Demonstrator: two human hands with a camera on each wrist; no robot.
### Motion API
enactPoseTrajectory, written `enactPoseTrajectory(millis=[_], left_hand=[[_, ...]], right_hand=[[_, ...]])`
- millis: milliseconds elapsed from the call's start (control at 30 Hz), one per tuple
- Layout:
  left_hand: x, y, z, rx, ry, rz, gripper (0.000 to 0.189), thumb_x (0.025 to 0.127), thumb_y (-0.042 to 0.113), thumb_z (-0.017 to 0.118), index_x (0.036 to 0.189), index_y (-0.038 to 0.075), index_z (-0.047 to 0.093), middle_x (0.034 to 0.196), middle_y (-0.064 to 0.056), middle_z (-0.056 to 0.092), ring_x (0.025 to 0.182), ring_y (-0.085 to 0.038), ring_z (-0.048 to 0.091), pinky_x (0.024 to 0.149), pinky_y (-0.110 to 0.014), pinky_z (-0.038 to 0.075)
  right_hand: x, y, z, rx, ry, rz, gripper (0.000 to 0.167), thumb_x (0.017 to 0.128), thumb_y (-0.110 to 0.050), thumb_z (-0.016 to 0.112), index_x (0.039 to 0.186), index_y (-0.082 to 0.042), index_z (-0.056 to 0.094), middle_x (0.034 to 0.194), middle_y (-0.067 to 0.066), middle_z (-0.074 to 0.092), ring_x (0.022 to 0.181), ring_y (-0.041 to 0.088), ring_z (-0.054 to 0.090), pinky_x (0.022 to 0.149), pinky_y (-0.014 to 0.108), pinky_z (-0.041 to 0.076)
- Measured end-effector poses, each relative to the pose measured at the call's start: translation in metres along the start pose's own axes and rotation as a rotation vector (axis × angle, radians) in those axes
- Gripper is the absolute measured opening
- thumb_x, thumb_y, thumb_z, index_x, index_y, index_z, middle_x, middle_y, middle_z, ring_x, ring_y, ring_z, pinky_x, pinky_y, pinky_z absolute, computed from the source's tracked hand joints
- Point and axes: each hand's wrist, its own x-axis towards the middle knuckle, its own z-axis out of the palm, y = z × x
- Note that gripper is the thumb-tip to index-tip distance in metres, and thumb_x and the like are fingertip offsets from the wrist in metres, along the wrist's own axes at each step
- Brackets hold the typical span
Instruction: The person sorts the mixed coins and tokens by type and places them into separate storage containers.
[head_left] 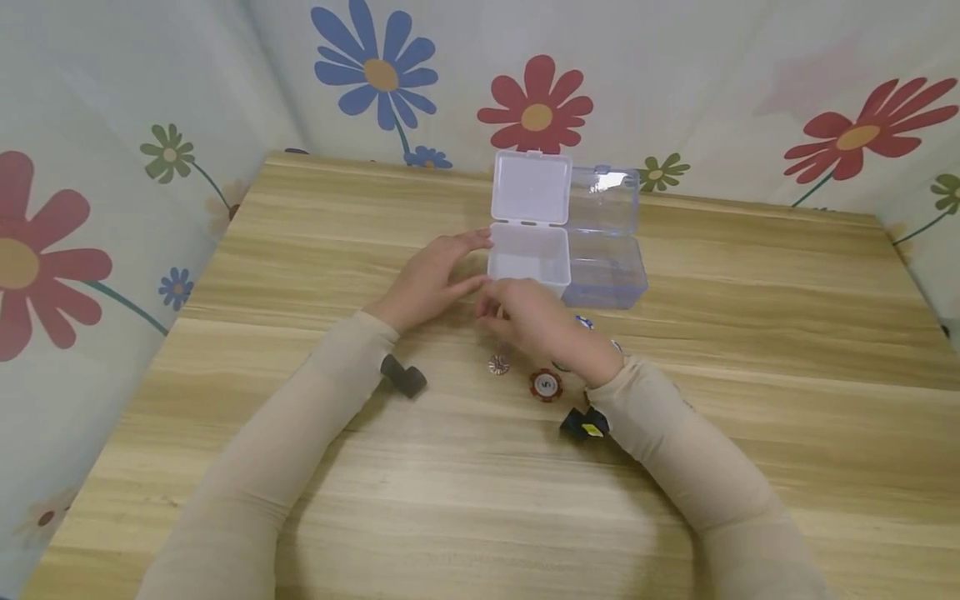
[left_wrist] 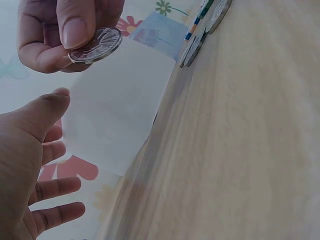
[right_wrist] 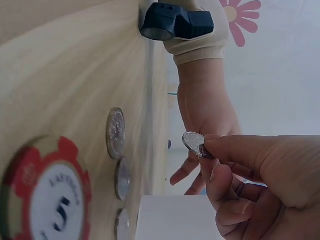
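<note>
The right hand pinches a round silver-coloured metal coin between thumb and fingers — it juts from the fingertips, near the front of an open rectangular white plastic box — while the left hand, empty, fingers spread, is at the box's left side

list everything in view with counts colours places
table: one, light wood, centre
floral backdrop: one, white, behind table
white box: one, white, open, on table
clear box: one, bluish, right of white box
red chip: one, red, on table
other chips: count unclear, some blue, before clear box
coins: at least three, silvery, on table
held coin: one, silvery, in right hand
wrist cameras: two, black, on sleeves
sleeves: two, beige, foreground
left hand: one, bare, by white box
right hand: one, bare, over table
</note>
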Motion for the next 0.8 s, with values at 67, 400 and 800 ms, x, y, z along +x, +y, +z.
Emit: enactPoseTrajectory(millis=[67,400,800], left_hand=[[0.0,0.0,0.0,0.003,-0.002,0.0,0.05,0.092,0.026,0.064,0.138,0.013,0.049,0.152,-0.003,0.042,0.137,-0.026,0.042,0.117,-0.039,0.031],[0.002,-0.002,0.001,0.001,0.004,-0.008,0.05,0.092,0.029,0.064,0.138,0.014,0.05,0.152,-0.001,0.042,0.137,-0.025,0.042,0.116,-0.038,0.032],[0.001,0.0,0.0,-0.006,0.0,-0.01,0.051,0.093,0.035,0.062,0.137,0.013,0.05,0.152,-0.002,0.042,0.138,-0.025,0.041,0.117,-0.039,0.032]], right_hand=[[0.001,0.001,-0.003,-0.007,0.007,0.002,0.006,0.09,-0.014,0.065,0.094,-0.009,0.066,0.087,0.004,0.071,0.081,0.018,0.064,0.076,0.031,0.053],[0.004,0.006,-0.021,-0.024,0.078,0.015,0.008,0.09,-0.016,0.066,0.09,-0.008,0.065,0.086,0.006,0.071,0.079,0.018,0.064,0.071,0.033,0.05],[0.011,0.014,-0.04,0.047,0.105,0.095,0.011,0.091,-0.016,0.065,0.089,-0.006,0.063,0.086,0.008,0.068,0.071,0.018,0.056,0.065,0.026,0.045]])
